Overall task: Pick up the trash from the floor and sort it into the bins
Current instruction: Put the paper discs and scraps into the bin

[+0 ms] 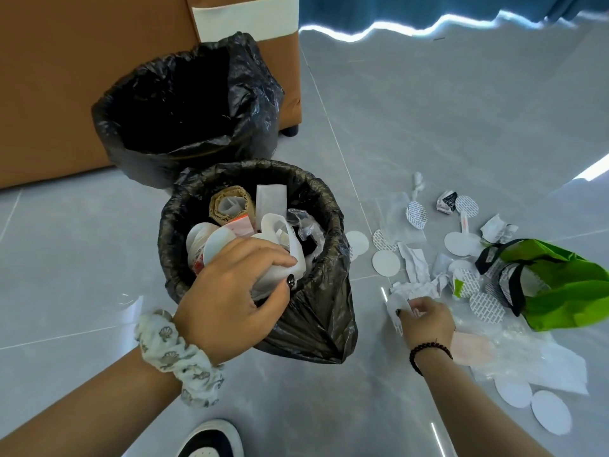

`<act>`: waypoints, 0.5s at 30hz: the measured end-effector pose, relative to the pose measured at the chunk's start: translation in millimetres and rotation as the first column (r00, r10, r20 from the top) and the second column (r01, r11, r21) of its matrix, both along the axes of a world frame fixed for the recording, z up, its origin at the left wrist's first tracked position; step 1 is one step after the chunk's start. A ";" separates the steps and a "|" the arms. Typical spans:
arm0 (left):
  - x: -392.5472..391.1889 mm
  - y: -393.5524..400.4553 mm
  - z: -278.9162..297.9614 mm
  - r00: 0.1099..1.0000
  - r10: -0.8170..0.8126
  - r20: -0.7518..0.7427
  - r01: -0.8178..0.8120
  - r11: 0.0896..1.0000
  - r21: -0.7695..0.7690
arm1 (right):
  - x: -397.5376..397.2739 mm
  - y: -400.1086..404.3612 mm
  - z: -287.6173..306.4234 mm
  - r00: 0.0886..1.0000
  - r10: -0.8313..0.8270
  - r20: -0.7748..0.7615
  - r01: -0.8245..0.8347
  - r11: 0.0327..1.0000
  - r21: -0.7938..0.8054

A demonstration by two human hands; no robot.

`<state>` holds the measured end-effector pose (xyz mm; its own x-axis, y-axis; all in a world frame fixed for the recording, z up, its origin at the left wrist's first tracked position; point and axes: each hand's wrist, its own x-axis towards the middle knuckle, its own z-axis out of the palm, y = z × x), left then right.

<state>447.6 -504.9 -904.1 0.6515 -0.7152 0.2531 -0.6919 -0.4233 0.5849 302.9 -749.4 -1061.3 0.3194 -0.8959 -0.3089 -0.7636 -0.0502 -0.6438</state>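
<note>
Two bins lined with black bags stand on the grey floor. The near bin (333, 206) is full of white paper, a cardboard roll and plastic. The far bin (108, 127) looks dark inside. My left hand (227, 298) reaches over the near bin's rim and grips white paper scraps (280, 272) at the top of the pile. My right hand (428, 321) is down on the floor to the right, its fingers closed on a crumpled white paper piece (395, 306). Scattered trash (418, 268) lies around it: white round discs, crumpled paper, clear plastic.
A green bag (566, 285) with black handles lies at the right among the discs. A brown cabinet (82, 61) stands behind the bins, with blue curtains (428, 8) at the back. My shoe (211, 440) shows at the bottom edge.
</note>
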 end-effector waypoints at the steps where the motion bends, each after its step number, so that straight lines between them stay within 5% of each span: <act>1: 0.0 0.4 0.1 1.000 -0.001 0.001 0.001 1.000 0.003 | 4.6 0.4 8.4 0.999 -0.014 0.042 0.014 1.000 -0.001; 7: -1.8 -0.2 1.9 1.000 -0.018 0.021 0.018 1.000 -0.013 | 55.4 3.1 86.9 0.923 -0.069 0.377 0.077 0.997 -0.005; 15: -1.1 2.4 1.9 0.993 -0.082 0.086 0.081 0.997 0.012 | 102.5 35.6 187.4 0.613 0.140 0.778 -0.089 0.990 -0.107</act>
<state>446.5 -502.5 -902.2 0.5669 -0.7672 0.3000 -0.7721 -0.3680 0.5181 405.3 -713.8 -873.9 0.5180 -0.8415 0.1534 0.0420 -0.1541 -0.9872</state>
